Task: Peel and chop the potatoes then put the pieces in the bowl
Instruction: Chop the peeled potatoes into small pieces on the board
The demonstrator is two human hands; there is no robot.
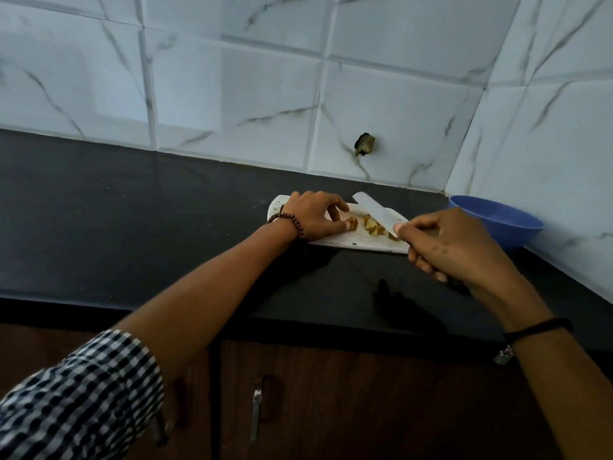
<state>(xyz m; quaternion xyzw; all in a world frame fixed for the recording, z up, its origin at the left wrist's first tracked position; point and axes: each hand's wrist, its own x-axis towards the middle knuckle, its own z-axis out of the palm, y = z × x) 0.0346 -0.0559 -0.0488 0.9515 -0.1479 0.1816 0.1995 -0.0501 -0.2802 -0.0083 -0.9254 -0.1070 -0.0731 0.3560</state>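
Observation:
A white cutting board (351, 241) lies on the black counter. On it my left hand (313, 214) pinches a potato piece (352, 223) between thumb and fingers. Beside that piece lie several cut potato pieces (374, 227). My right hand (454, 247) grips the handle of a white-bladed knife (374, 210), and the blade slants over the cut pieces with its tip pointing away. A blue bowl (497, 220) stands to the right of the board, near the corner of the wall; nothing shows inside it.
The black counter (132, 227) stretches to the left of the board. Tiled walls (265, 78) close off the back and the right side. A hole (365, 144) marks the back wall behind the board. Wooden cabinet doors with metal handles (256, 410) sit below the counter edge.

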